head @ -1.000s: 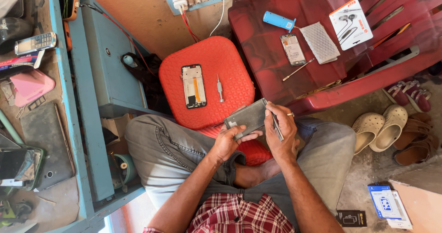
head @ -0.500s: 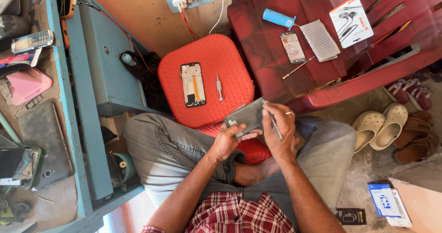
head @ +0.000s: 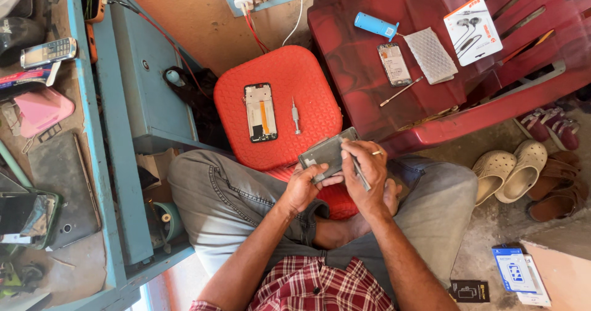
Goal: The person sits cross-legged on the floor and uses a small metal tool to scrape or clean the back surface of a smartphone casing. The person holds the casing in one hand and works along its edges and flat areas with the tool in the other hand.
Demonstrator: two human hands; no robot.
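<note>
Bright, even daylight, soft shadows, sharp focus, slight wide-angle bending at edges.

We see a textured red plastic stool (head: 308, 77) and a glossy red plastic chair (head: 394, 102). Our jeans (head: 215, 194) look like matt cloth.

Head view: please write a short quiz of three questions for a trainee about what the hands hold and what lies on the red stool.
1. True or false: the left hand holds the grey flat phone panel.
2. What does the right hand hold? A) thin metal tool B) blue tube C) sandal
3. Fill in: on the red square plastic stool, beside the opened black phone frame, lies a small ____.

Key: 1 true; 2 A; 3 screwdriver.
</note>
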